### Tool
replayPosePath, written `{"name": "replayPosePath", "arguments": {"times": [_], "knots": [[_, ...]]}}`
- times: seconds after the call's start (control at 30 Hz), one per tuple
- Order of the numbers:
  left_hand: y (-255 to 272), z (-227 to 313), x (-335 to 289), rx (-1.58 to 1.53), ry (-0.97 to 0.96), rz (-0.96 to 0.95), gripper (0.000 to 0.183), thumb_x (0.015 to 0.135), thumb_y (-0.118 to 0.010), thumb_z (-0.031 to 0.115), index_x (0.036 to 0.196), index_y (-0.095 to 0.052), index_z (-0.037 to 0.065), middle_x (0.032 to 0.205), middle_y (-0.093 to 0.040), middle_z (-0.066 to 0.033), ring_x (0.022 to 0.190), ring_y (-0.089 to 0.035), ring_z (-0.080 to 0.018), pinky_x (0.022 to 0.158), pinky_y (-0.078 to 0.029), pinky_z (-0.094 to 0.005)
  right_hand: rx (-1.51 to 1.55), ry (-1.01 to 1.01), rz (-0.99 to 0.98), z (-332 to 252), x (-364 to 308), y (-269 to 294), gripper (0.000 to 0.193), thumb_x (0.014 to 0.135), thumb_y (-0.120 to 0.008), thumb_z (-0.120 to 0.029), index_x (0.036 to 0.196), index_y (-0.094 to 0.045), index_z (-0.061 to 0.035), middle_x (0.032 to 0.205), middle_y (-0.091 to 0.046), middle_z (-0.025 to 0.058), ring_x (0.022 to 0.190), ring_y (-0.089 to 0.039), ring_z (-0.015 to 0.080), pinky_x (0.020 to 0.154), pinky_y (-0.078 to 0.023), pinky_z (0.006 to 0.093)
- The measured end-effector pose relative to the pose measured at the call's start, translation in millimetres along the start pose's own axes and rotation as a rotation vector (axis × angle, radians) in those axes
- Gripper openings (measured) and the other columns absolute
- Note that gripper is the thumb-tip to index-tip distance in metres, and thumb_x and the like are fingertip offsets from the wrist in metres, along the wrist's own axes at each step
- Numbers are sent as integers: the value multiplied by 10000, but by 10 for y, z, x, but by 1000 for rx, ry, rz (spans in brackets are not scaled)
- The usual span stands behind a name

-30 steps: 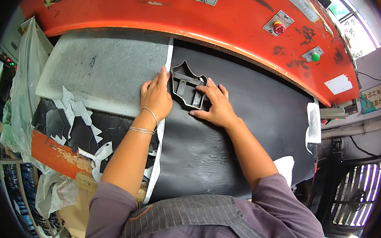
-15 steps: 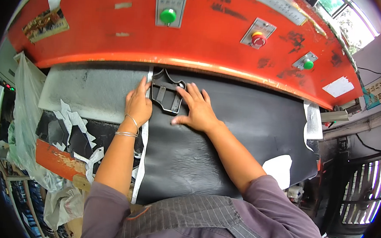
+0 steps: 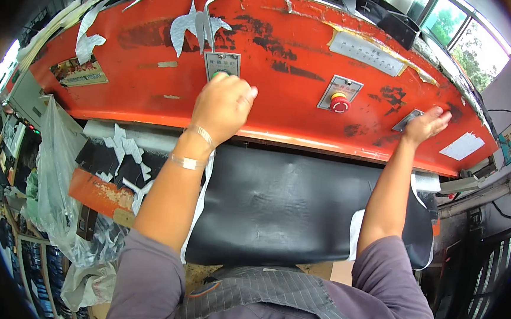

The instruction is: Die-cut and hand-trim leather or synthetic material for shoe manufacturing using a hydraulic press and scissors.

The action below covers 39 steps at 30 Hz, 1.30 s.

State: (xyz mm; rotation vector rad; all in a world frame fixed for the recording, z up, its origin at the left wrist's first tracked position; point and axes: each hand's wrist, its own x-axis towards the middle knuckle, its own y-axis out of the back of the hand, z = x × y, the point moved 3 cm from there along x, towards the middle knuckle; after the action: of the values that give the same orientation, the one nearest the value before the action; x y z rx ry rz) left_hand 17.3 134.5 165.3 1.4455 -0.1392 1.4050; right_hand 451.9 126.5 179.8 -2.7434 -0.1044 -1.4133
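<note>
Now both hands, left hand point(image 3: 222, 105) and right hand point(image 3: 425, 125), on orange press head point(image 3: 288, 37) buttons.

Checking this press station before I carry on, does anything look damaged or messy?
Yes. The red press head has chipped, scraped paint, pale offcuts hang over its top edge, and black and white scraps litter the bench at left.

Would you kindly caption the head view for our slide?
Left hand and right hand press on the orange press head above black leather sheet.

left hand point(image 3: 220, 106) and right hand point(image 3: 425, 125) on the press head point(image 3: 287, 49), leather sheet point(image 3: 288, 203) beneath, scraps point(image 3: 119, 156) leftward
</note>
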Motion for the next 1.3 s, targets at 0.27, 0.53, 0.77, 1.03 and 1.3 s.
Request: {"name": "replayPosePath", "arguments": {"times": [0.27, 0.53, 0.77, 1.03, 1.3], "knots": [[-11, 468, -1283, -260, 366, -480, 197, 858, -639, 219, 760, -639, 48, 772, -599, -120, 749, -585, -321, 680, -492, -394, 288, 196, -1041, -693, -1619, 935, 449, 796, -721, -255, 1141, -579, -5, 1115, -582, 153, 1004, -578, 323, 873, -461, 412], [-32, 1100, -2251, -90, 360, -424, 160, 828, -645, 198, 859, -707, 54, 842, -656, -61, 820, -610, -248, 761, -505, -365, 172, 625, -1580, -1512, -2911, 1903, 512, 627, -801, -344, 1017, -651, -48, 907, -619, 91, 835, -601, 256, 715, -510, 347], [-8, 1176, -2405, -36, 345, -314, 106, 804, -623, 150, 797, -683, 62, 790, -642, -62, 747, -591, -256, 704, -485, -372, 121, 607, -1610, -1512, -2991, 1924, 408, 610, -799, -271, 932, -668, -58, 833, -604, 64, 796, -609, 236, 639, -526, 345], [402, 1313, -2686, -377, 460, -843, 205, 859, -613, 221, 933, -712, 59, 949, -690, -101, 866, -635, -287, 786, -509, -365, 171, 157, -2167, -1593, -2772, 1700, 599, 800, -631, -582, 1088, -643, -58, 1037, -647, 226, 970, -618, 406, 783, -507, 489], [-307, 52, -2732, -1000, 1153, -280, 368, 944, -495, 53, 1299, -458, -36, 1274, -545, -178, 1026, -619, -223, 874, -504, -330, -361, 274, -1618, -2278, -3548, 223, 800, 756, -633, -603, 1272, -479, -12, 1359, -412, 281, 1282, -375, 409, 952, -466, 481]]}}
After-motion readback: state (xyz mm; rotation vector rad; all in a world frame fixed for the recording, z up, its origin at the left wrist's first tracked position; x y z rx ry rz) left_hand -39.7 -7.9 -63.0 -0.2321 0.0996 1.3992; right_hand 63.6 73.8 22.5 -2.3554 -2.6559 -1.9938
